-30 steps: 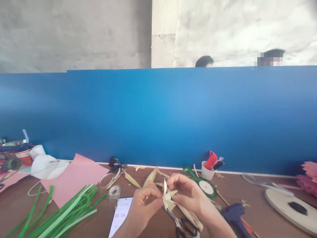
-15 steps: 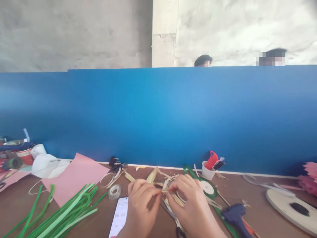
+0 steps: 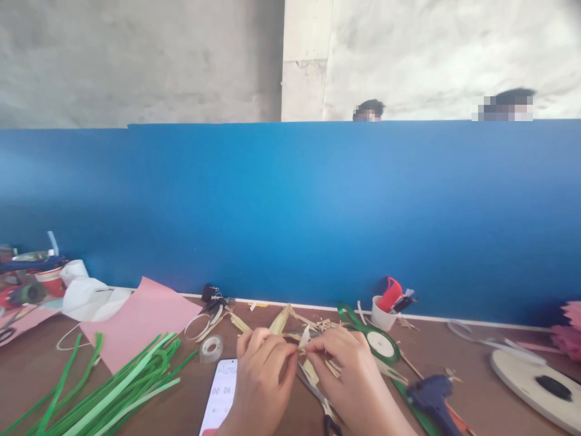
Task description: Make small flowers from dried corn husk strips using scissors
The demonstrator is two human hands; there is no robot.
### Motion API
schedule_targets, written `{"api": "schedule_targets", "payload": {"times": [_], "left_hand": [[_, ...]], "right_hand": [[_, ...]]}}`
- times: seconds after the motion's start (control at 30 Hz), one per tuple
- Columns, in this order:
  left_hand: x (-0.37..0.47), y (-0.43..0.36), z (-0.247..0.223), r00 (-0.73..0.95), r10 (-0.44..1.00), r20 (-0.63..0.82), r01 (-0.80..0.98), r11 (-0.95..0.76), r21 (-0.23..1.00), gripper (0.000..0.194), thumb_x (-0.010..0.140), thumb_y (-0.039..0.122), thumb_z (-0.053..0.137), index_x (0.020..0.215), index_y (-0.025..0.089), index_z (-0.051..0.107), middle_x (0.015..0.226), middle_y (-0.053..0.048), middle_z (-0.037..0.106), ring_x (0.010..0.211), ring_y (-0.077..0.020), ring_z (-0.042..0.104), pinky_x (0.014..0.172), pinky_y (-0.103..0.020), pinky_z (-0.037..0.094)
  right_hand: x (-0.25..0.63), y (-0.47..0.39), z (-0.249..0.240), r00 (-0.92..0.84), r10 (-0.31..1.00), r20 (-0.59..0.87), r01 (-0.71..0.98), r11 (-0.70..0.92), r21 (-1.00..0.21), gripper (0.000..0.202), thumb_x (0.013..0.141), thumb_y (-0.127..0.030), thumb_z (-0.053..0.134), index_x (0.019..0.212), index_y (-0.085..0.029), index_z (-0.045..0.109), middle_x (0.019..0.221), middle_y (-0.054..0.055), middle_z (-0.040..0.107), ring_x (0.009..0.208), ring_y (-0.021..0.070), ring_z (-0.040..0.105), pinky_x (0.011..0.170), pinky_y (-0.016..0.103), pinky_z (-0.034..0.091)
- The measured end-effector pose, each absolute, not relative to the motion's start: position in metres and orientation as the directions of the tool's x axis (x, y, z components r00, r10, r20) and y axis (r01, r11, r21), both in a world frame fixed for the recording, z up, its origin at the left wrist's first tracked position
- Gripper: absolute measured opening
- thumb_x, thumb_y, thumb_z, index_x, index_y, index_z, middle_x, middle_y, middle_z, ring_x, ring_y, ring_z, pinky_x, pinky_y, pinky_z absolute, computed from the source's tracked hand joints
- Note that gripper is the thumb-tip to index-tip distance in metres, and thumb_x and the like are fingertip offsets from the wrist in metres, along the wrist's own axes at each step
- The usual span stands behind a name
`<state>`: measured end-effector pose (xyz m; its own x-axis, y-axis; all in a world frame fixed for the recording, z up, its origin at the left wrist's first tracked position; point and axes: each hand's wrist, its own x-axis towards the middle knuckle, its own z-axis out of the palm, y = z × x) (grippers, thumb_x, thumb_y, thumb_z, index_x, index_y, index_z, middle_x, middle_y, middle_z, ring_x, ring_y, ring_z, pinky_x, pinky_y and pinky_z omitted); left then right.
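Observation:
My left hand [image 3: 263, 378] is closed in a pinch, its fingertips meeting those of my right hand [image 3: 349, 372] over the table. Between them is a small strip of pale dried husk [image 3: 302, 347], its far end sticking up. My right hand is also pinched on this strip; the fingers hide much of it. Scissors [image 3: 320, 396] lie below the hands, partly covered by my right wrist. More dried husk pieces [image 3: 280, 321] lie scattered just beyond the fingers. To the left of my left hand is a phone [image 3: 220, 390] with a timer on its screen.
Green pipe cleaners [image 3: 122, 387], pink paper [image 3: 140, 321] and a tape roll [image 3: 211, 349] lie left. A green ribbon spool [image 3: 381, 345], a white cup [image 3: 382, 316] with tools, a glue gun [image 3: 431, 396] and a round pale board [image 3: 535, 387] are right. A blue partition [image 3: 272, 212] stands behind.
The view has shifted slightly. Both hands stay pinched together at the husk strip, with a small change in the fingers; the strip's end now shows more upright.

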<state>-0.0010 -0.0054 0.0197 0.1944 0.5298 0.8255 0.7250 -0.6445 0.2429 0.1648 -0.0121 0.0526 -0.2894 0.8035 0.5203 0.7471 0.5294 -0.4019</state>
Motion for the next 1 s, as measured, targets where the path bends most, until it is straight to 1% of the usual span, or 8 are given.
{"api": "schedule_targets", "payload": {"times": [0.1,0.3,0.5,0.73,1.0], "left_hand": [[0.000,-0.006,0.019,0.185,0.538,0.823,0.715,-0.648,0.263,0.017,0.081,0.004,0.058,0.079,0.021,0.063,0.072,0.001,0.070,0.073,-0.0199,0.057,0.078,-0.036,0.029],[0.002,-0.007,0.017,0.198,0.528,0.826,0.701,-0.665,0.257,0.018,0.083,0.004,0.056,0.077,0.020,0.062,0.069,0.000,0.067,0.070,-0.0193,0.054,0.076,-0.035,0.029],[0.004,-0.005,0.014,0.162,0.496,0.853,0.689,-0.675,0.262,0.020,0.087,0.009,0.052,0.076,0.021,0.063,0.067,0.001,0.066,0.069,-0.0192,0.053,0.075,-0.035,0.030],[0.007,-0.006,0.012,0.172,0.468,0.867,0.711,-0.668,0.220,0.020,0.088,0.009,0.051,0.076,0.020,0.063,0.067,0.000,0.066,0.068,-0.0189,0.053,0.075,-0.035,0.029],[0.010,-0.005,0.001,0.140,0.423,0.895,0.725,-0.659,0.198,0.024,0.090,0.010,0.047,0.076,0.019,0.065,0.065,0.001,0.066,0.069,-0.0176,0.057,0.080,-0.036,0.028]], "right_hand": [[0.161,-0.008,0.048,-0.283,0.815,0.505,0.762,0.511,-0.398,0.014,0.082,-0.014,0.055,0.074,-0.022,0.063,0.068,0.000,0.067,0.068,0.0193,0.061,0.070,0.034,0.036],[0.157,-0.004,0.046,-0.215,0.862,0.459,0.788,0.431,-0.440,0.014,0.079,-0.014,0.057,0.069,-0.021,0.062,0.068,0.000,0.067,0.068,0.0193,0.061,0.072,0.034,0.034],[0.155,0.000,0.038,-0.153,0.855,0.496,0.774,0.416,-0.478,0.017,0.076,-0.011,0.057,0.063,-0.021,0.062,0.063,-0.002,0.066,0.065,0.0167,0.059,0.071,0.031,0.032],[0.154,0.000,0.035,-0.121,0.845,0.520,0.782,0.404,-0.475,0.018,0.073,-0.008,0.057,0.062,-0.020,0.063,0.062,-0.003,0.066,0.064,0.0155,0.059,0.071,0.030,0.029],[0.147,-0.002,0.032,-0.086,0.844,0.529,0.813,0.366,-0.452,0.019,0.072,-0.007,0.057,0.061,-0.021,0.063,0.064,-0.001,0.069,0.066,0.0173,0.060,0.072,0.031,0.028]]}}
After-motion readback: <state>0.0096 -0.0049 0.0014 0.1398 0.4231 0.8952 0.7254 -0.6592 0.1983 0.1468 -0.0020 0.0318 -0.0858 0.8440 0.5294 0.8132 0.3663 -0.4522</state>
